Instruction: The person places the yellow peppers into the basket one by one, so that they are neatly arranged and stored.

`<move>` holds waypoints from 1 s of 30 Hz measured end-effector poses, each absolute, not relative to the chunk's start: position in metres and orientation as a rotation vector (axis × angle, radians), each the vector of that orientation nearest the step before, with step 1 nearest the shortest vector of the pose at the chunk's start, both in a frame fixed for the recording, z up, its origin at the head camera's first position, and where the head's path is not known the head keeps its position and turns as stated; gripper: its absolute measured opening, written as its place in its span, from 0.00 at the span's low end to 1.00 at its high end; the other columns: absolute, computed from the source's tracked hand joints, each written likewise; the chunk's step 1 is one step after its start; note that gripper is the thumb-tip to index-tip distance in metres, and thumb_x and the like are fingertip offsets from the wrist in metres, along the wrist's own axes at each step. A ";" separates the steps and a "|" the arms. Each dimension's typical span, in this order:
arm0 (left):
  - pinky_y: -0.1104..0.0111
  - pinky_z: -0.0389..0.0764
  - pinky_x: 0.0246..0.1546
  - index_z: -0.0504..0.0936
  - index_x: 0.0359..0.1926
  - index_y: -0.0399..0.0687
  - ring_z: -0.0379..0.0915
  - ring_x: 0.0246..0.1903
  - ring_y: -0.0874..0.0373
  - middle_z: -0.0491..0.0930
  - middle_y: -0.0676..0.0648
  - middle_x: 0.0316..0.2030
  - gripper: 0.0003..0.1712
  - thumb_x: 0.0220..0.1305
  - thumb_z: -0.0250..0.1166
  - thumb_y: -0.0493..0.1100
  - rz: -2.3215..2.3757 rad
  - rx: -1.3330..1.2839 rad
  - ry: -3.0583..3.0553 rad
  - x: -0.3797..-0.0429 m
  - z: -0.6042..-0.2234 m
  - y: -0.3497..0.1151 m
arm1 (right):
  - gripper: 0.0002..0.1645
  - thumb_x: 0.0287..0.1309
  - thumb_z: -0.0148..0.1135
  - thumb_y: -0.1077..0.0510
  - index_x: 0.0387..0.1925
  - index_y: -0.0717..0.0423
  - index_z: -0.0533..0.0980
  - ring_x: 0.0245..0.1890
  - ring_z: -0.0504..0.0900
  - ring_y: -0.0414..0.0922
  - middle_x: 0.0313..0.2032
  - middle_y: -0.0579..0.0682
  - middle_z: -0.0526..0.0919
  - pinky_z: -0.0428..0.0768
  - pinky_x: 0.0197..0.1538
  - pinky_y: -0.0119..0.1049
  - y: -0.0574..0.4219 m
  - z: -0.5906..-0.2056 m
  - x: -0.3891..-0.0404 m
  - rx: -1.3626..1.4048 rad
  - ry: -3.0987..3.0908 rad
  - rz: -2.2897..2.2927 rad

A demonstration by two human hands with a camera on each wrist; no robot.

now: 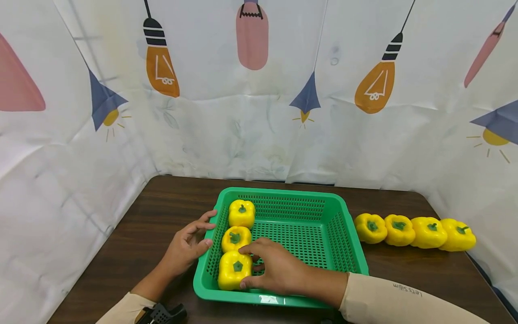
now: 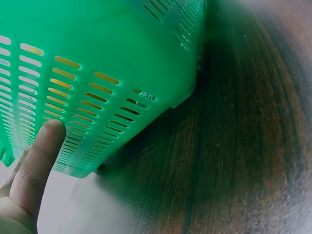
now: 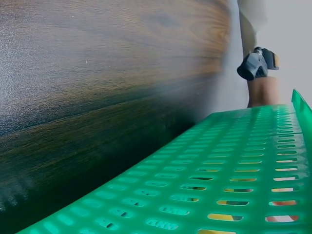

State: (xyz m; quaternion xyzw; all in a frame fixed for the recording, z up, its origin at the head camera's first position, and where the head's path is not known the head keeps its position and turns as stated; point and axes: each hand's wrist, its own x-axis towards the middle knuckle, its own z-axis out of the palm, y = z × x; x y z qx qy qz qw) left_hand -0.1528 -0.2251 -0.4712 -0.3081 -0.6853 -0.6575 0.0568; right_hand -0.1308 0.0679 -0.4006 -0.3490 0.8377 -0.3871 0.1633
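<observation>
A green slotted basket (image 1: 283, 297) stands on the table, with three yellow bell peppers lined up along its left side. My right hand (image 1: 279, 265) reaches over the front rim and grips the nearest bell pepper (image 1: 232, 272), thumb at its front and fingers at its back right. Behind it sit the middle bell pepper (image 1: 234, 237) and the far one (image 1: 242, 215). My left hand (image 1: 188, 245) rests against the basket's left side with fingers extended. In the left wrist view, one finger (image 2: 39, 165) lies by the slotted outer wall. The right wrist view does not show the right hand's fingers.
Several more yellow bell peppers (image 1: 430, 233) lie in a row on the dark wooden table (image 1: 170, 202), right of the basket. A white printed curtain (image 1: 226, 135) hangs behind and beside the table. A black wrist device (image 1: 162, 313) is strapped at my left wrist.
</observation>
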 end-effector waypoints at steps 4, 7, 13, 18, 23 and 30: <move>0.70 0.64 0.69 0.72 0.58 0.24 0.55 0.75 0.58 0.61 0.35 0.74 0.18 0.67 0.57 0.22 -1.999 -0.938 -2.077 -0.153 -0.471 -0.224 | 0.36 0.53 0.80 0.49 0.61 0.55 0.76 0.45 0.77 0.32 0.51 0.43 0.75 0.81 0.43 0.21 0.068 -0.399 -0.129 -0.959 2.413 -1.102; 0.70 0.64 0.69 0.72 0.58 0.24 0.56 0.75 0.58 0.60 0.34 0.74 0.18 0.68 0.57 0.22 -2.000 -0.941 -2.079 -0.153 -0.471 -0.223 | 0.34 0.52 0.80 0.50 0.58 0.54 0.76 0.43 0.76 0.32 0.49 0.41 0.74 0.81 0.43 0.22 0.070 -0.399 -0.129 -0.932 2.423 -1.116; 0.70 0.64 0.69 0.72 0.58 0.23 0.55 0.75 0.58 0.60 0.33 0.74 0.18 0.68 0.57 0.23 -2.001 -0.943 -2.081 -0.152 -0.470 -0.223 | 0.34 0.51 0.80 0.49 0.58 0.53 0.77 0.43 0.77 0.32 0.49 0.41 0.75 0.81 0.42 0.23 0.070 -0.400 -0.129 -0.933 2.431 -1.108; 0.70 0.65 0.69 0.72 0.58 0.24 0.55 0.75 0.57 0.60 0.33 0.74 0.18 0.68 0.57 0.22 -2.002 -0.945 -2.077 -0.152 -0.470 -0.224 | 0.36 0.51 0.82 0.48 0.60 0.52 0.78 0.44 0.77 0.32 0.51 0.41 0.76 0.81 0.42 0.22 0.069 -0.400 -0.130 -0.953 2.424 -1.099; 0.70 0.64 0.69 0.72 0.58 0.24 0.55 0.75 0.58 0.61 0.35 0.74 0.18 0.68 0.56 0.21 -1.992 -0.953 -2.070 -0.152 -0.471 -0.226 | 0.37 0.52 0.81 0.48 0.62 0.51 0.77 0.46 0.77 0.33 0.53 0.43 0.76 0.81 0.43 0.23 0.069 -0.400 -0.131 -0.970 2.386 -1.125; 0.70 0.65 0.69 0.72 0.58 0.24 0.55 0.75 0.57 0.61 0.35 0.74 0.18 0.68 0.57 0.22 -1.986 -0.946 -2.083 -0.153 -0.471 -0.226 | 0.38 0.53 0.80 0.44 0.63 0.51 0.76 0.46 0.77 0.33 0.53 0.43 0.76 0.81 0.41 0.23 0.068 -0.398 -0.131 -0.977 2.428 -1.038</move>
